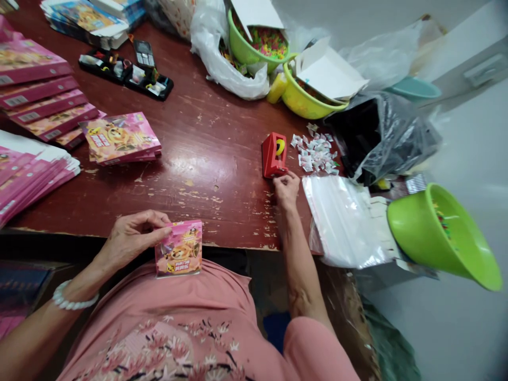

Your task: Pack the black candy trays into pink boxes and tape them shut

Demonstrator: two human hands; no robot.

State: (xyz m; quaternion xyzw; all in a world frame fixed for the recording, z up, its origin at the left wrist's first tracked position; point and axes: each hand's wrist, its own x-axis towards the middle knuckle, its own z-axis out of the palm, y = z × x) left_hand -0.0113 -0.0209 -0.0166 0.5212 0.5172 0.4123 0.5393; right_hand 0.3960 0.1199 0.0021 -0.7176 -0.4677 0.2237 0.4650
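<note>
My left hand [137,233] pinches a small pink printed box [179,251] by its upper left corner. The box is held upright at the table's front edge, its picture of a yellow-brown cartoon dog facing me. At the right, my right hand [287,188] has its fingers closed at the front end of a red tape dispenser [273,153] with a yellow core. Whatever lies between those fingertips is too small to make out. Two similar pink boxes [121,136] lie stacked at the left of the table.
Pink boxes [37,98] and flat pink cartons [34,172] pile up at far left. Small white packets [315,153] and clear plastic bags [341,217] lie right of the dispenser. Green bowl [257,47], yellow bowl [305,100] and tilted green bucket [456,238] stand around. A phone [143,53] lies behind.
</note>
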